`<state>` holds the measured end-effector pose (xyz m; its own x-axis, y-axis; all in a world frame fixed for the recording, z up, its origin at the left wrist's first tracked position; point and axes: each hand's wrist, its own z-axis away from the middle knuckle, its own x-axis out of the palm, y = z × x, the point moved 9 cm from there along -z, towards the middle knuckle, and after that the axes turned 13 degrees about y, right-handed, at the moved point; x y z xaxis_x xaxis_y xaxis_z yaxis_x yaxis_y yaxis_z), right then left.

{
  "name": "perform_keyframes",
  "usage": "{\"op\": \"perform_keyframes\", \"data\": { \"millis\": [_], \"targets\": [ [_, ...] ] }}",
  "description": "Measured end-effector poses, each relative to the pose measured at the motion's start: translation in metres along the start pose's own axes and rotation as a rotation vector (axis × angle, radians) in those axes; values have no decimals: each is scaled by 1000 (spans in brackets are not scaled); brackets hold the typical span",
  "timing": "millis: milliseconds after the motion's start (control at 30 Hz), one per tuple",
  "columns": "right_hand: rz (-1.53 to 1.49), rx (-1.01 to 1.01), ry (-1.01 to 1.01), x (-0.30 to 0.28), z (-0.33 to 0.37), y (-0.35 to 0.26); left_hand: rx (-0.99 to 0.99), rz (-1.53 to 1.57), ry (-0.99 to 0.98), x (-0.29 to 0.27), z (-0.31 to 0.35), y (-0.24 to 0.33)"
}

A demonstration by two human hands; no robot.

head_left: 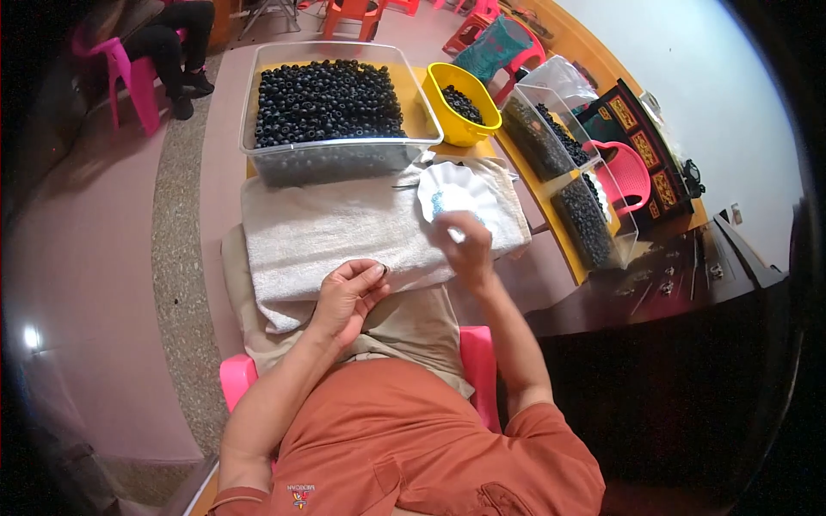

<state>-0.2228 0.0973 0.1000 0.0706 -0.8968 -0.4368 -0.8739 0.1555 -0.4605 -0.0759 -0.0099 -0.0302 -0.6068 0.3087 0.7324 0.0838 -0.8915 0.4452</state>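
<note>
Black bead (385,269) pinched by left hand (344,297); right hand (469,251) over white dish (462,182), grip unclear; shirt (422,430) bears lettering (301,488).

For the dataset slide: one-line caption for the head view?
Left hand pinches a small dark piece by a white towel; right hand is at a scalloped white dish.

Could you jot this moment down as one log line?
Left hand: pinches small dark piece | Right hand: at white dish, contact unclear | Ahead: clear bin of black pieces, yellow tub
</note>
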Motion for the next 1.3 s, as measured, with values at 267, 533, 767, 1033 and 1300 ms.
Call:
{"op": "perform_keyframes", "data": {
  "millis": [267,533,767,1033,1300],
  "targets": [
    [484,36,-421,31,-34,109,-28,-21,-2,-3,-3,-5],
    [588,194,-592,53,-38,125,-28,-24,1,-3,-2,-2],
    [487,98,-575,56,-42,126,-18,-45,2,0,-1,-2],
    [449,139,-576,57,-41,127,-10,-47,5,-3,-1,0],
    [205,34,-413,33,-36,119,-18,-46,12,-3,-2,-1]
  ]
}}
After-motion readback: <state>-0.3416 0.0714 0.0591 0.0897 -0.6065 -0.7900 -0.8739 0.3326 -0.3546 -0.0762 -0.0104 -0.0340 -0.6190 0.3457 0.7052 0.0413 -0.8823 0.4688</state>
